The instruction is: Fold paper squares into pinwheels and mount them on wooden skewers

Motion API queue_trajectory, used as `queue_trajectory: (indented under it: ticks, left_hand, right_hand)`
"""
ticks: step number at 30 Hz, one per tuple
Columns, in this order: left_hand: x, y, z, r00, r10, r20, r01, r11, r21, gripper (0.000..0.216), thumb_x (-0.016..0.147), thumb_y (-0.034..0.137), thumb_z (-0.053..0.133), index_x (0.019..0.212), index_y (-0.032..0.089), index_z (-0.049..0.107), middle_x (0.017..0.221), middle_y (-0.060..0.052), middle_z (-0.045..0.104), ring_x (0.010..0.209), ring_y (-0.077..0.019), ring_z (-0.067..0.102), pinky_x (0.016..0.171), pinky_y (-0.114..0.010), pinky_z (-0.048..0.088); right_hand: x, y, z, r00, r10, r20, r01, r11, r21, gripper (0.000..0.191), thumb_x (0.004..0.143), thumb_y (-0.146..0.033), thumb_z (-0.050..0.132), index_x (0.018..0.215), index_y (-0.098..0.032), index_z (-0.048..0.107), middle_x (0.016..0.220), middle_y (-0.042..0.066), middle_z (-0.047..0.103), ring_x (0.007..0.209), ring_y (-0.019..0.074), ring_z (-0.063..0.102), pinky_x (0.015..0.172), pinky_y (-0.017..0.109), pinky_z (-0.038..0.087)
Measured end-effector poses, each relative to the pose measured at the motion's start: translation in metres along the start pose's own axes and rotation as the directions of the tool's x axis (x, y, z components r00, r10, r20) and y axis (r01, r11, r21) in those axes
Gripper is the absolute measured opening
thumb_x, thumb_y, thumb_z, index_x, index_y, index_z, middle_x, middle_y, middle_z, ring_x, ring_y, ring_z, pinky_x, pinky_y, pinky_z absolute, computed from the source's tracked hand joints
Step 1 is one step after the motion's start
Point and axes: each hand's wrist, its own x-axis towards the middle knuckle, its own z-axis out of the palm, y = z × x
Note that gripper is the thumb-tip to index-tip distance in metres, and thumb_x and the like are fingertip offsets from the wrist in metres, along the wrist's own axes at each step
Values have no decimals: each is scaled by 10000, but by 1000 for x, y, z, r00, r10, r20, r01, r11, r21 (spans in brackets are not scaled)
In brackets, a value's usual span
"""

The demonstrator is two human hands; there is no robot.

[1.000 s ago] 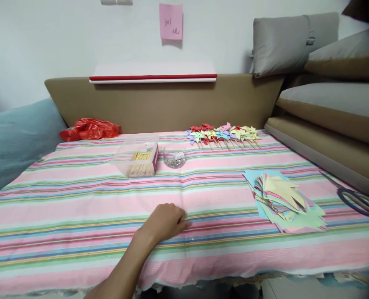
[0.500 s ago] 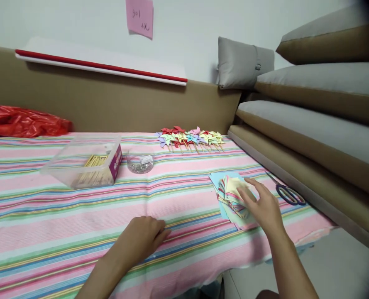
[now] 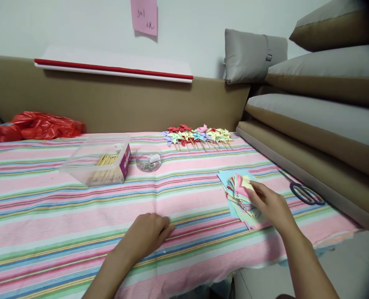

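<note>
My right hand (image 3: 271, 205) is at a pile of small coloured paper pieces (image 3: 238, 192), thumb and fingers pinched on a pale yellow piece of paper (image 3: 245, 181) at the top. Pink paper shows just beside that piece. Larger blue, green and pink sheets (image 3: 223, 177) lie under the pile. My left hand (image 3: 150, 232) rests on the striped cloth (image 3: 87, 224), its fingers curled under and the thumb pointing right; nothing shows in it. Dark-handled scissors (image 3: 305, 193) lie to the right of my right hand.
A clear plastic box (image 3: 78, 166) with wooden sticks (image 3: 105, 166) stands at left. Beside it is a small clear dish (image 3: 148, 162) holding tiny metallic pieces. Several paper pinwheels (image 3: 199, 136) lie at the back. A red plastic bag (image 3: 44, 126) and stacked cushions (image 3: 321, 108) flank the cloth.
My right hand has closed on the yellow paper and shifted it, uncovering pink paper. My left hand stays on the cloth. The camera view has turned slightly.
</note>
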Motion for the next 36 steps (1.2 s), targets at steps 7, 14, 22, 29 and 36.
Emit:
queue_trajectory:
  ticks: [7,14,22,29,36]
  left_hand:
    - [2,2,0,1000,11,-18,-11,1000,-14,503,1048,426,317,713,200,616,685,-56,706,664,-252,687,544,-322,235]
    - [4,5,-6,999,0,-37,-1,1000,-30,446,1035,410,366,705,202,584,681,-54,692,646,-259,671,534,-324,199]
    - [11,17,-21,939,-290,-185,124,787,-605,304,1014,503,383,1093,253,538,798,7,656,703,-206,621,619,-307,380]
    - [10,3,-14,884,-460,-86,64,302,-951,491,979,571,440,1368,271,461,1396,-110,544,1171,-250,590,936,-378,460]
    - [10,-3,-9,929,-289,-230,-193,153,-969,665,987,360,534,1547,368,176,1491,-113,464,1198,-232,602,961,-376,492]
  right_hand:
    - [3,-3,1,994,29,-110,-53,972,-228,527,935,-398,408,1355,-151,610,872,133,793,710,337,716,628,387,472]
    - [2,-35,-15,863,-3,-506,-38,997,-71,446,935,-409,475,1185,-153,741,911,169,786,712,296,707,675,382,470]
    - [10,-137,29,955,282,-92,-22,377,926,384,801,-489,722,1041,-188,708,929,41,748,829,206,681,732,302,521]
    - [3,-195,59,961,138,241,-245,12,969,353,745,-415,813,1005,-201,707,901,15,750,791,171,678,700,255,529]
    - [-10,-219,67,894,-12,448,-448,-7,894,358,806,-416,770,1092,-215,691,937,28,758,778,176,692,644,244,535]
